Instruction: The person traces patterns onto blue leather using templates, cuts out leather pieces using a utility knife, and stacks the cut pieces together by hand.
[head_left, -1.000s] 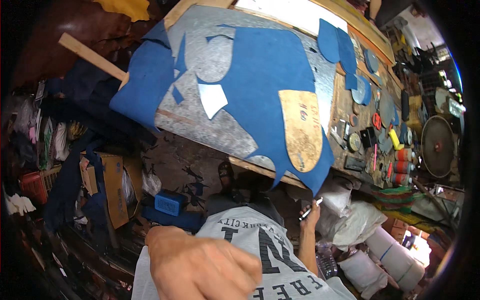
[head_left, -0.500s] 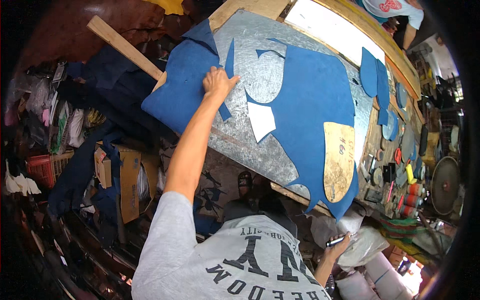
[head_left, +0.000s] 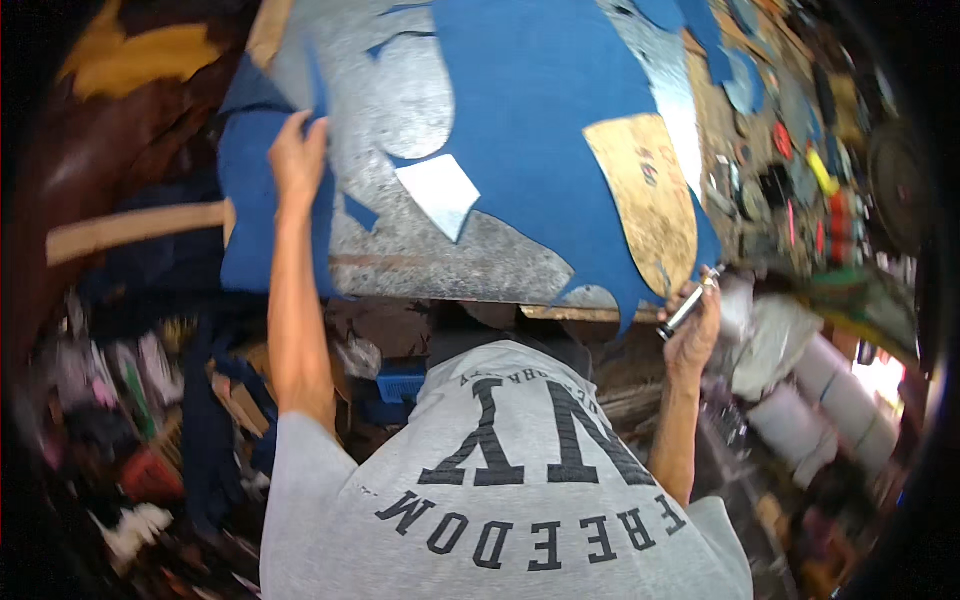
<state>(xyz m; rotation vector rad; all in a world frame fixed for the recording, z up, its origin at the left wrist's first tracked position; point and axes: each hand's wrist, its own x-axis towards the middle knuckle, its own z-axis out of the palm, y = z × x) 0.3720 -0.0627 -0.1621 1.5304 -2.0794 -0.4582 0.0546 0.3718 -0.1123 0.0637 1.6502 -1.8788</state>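
Note:
My left hand point(head_left: 298, 160) is at the left of the metal-topped table, with bent fingers at the edge of a blue leather-like sheet point(head_left: 248, 190). A narrow blue strip point(head_left: 318, 85) touches or lies close to its fingertips; what is between them is hidden. Closed in my right hand point(head_left: 692, 340) is a slim silver pen-like tool point(head_left: 684, 312), beside the lower end of a tan sole-shaped template point(head_left: 645, 190). That template rests on a large blue sheet point(head_left: 540, 130) with ragged cut edges. A white angular piece point(head_left: 440, 190) overlaps its left side.
Bare metal tabletop point(head_left: 400, 255) shows between the blue sheets. A wooden slat point(head_left: 140, 230) juts out at the left. Small tools and red spools point(head_left: 842, 225) crowd the right side. White sacks point(head_left: 790, 380) stand low on the right, with cluttered piles at lower left.
The view has turned and moved closer to the table. My right hand has risen with the silver tool to the template's lower end. My left hand stays by the left blue sheet.

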